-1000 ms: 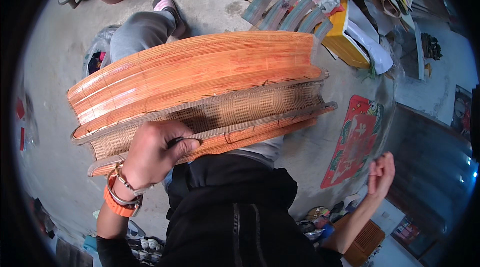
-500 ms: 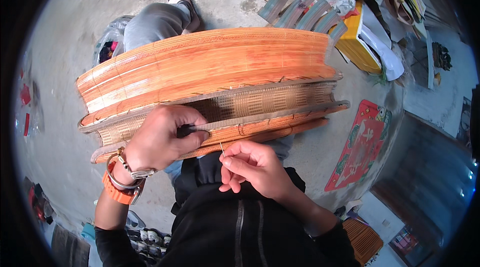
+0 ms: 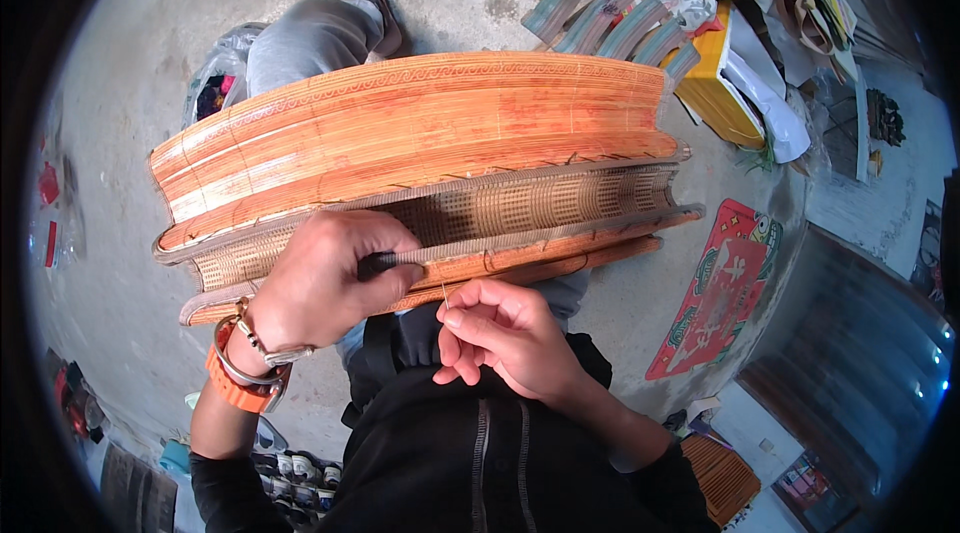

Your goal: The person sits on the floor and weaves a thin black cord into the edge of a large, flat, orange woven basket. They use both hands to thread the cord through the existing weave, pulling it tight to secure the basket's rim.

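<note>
A folded bamboo mat [image 3: 420, 128], orange on its slatted face and tan woven on its underside, lies across my lap in thick layers. Grey-brown cloth binding [image 3: 560, 234] runs along its edges, with dark slanting thread stitches showing in places. My left hand [image 3: 335, 268] is closed on the bound edge of the lower layer, thumb on the near side and fingers tucked into the fold. Just to the right, my right hand [image 3: 500, 333] pinches a thin needle [image 3: 445, 294] between thumb and forefinger. The needle points up at the mat's near edge; whether its tip touches is unclear.
Beyond the mat is a person's leg in grey trousers [image 3: 310, 43], beside a clear plastic bag [image 3: 228, 68]. Slatted grey pieces [image 3: 610, 13] and a yellow box [image 3: 715, 73] stand far right. A red mat [image 3: 715, 293] lies on the concrete floor [image 3: 130, 233].
The mat and both hands stay almost in place, with only a slight shift of the view. The needle remains pinched in my right hand near the mat's edge.
</note>
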The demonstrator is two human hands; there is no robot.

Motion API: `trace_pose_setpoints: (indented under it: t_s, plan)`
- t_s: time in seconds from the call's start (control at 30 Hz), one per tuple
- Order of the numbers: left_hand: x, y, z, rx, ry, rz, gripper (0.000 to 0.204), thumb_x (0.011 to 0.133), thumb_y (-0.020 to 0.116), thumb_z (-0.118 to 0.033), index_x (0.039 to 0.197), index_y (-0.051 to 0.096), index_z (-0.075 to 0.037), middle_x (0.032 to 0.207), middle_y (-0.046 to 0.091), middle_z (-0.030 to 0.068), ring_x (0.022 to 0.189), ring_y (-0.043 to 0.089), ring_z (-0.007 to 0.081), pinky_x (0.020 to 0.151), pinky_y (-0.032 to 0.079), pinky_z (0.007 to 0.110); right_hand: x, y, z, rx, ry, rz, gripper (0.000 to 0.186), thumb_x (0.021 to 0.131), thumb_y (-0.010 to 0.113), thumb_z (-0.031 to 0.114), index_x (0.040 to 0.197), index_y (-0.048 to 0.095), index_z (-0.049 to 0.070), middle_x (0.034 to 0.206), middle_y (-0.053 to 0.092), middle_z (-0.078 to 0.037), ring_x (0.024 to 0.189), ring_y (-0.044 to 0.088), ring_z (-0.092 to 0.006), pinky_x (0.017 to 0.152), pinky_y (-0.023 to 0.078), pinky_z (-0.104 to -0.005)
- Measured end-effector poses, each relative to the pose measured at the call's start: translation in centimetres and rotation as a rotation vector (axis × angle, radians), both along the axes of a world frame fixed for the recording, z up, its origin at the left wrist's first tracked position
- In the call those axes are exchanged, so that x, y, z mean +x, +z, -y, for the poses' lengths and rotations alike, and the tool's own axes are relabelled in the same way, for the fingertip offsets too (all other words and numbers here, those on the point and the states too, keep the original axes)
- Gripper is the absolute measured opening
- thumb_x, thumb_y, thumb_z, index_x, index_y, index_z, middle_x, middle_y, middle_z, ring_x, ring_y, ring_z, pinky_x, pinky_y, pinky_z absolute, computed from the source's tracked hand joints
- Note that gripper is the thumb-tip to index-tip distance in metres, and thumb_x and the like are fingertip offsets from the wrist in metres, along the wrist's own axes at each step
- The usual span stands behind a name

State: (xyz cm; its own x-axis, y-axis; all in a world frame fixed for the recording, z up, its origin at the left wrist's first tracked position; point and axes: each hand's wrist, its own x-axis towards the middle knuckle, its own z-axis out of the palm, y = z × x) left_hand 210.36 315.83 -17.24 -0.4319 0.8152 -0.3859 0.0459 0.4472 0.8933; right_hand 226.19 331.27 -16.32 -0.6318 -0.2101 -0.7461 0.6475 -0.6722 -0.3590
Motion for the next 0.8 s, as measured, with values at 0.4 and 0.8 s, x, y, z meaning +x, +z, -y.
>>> trace_pose_setpoints:
  t_s: [0.4,0.8]
  plan:
    - [1.0,0.1,0.6,0.096,-0.081,-0.232,0.021,0.072,0.071,-0.005,0.092,0.066,-0.001,0.078,0.061,0.0134,0.070,0.061,0.0316,0.063,0.049,0.036,0.4,-0.9,1.0,-0.098,-0.266,0.051,0.015,0.099,0.051,0.009,0.108,0.056,-0.002,0.086,0.062,-0.012,0.068,0.061,-0.0152,0.076,0.058,-0.0406]
    - [4.8,1.3,1.7,0.189,-0.105,-0.948,0.026,0.061,0.067,-0.011,0.086,0.068,-0.007,0.084,0.060,0.0013,0.072,0.060,0.0121,0.052,0.045,0.022,-0.5,7.9,-6.3,0.583,0.545,-0.092,0.021,0.088,0.062,0.000,0.109,0.065,-0.003,0.097,0.069,-0.012,0.088,0.068,-0.0170,0.069,0.055,-0.0242]
